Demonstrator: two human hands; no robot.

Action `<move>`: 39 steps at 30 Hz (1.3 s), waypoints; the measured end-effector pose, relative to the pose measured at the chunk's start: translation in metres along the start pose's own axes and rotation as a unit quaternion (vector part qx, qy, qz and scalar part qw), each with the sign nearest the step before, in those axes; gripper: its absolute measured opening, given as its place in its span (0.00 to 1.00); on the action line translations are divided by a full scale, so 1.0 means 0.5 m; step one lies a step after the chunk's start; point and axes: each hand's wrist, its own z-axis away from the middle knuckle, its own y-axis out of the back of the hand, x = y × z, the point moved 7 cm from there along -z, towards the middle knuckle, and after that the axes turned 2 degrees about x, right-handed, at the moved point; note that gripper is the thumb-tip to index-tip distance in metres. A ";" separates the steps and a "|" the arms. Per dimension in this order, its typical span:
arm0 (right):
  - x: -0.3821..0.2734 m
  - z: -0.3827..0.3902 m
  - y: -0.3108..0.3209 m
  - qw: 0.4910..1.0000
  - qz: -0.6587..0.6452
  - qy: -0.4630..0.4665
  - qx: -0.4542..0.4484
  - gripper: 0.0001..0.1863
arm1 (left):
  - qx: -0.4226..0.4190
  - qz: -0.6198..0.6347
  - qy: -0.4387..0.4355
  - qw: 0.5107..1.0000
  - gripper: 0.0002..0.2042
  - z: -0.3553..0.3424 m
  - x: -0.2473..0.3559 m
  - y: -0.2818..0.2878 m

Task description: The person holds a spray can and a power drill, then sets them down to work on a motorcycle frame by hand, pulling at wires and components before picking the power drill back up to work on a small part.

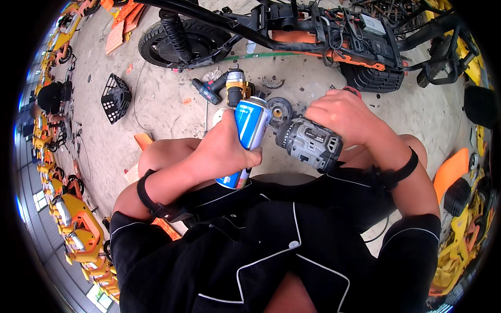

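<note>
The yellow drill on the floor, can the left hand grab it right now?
Probably not: the left hand is wrapped around a blue can, so it isn't free. The yellow drill looks close, just past the can's top, so an empty hand could likely reach it.

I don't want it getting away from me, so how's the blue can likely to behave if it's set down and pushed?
The can would probably roll if laid on its side, since its body is round. Stood upright, it may tip from a push near the top, being tall and narrow. Its smooth, shiny wall could be a bit slippery.
</note>
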 end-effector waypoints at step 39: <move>-0.009 0.046 -0.119 0.693 -0.652 -0.297 0.077 0.10 | 0.146 0.004 -0.032 0.989 0.35 -0.025 0.053 0.052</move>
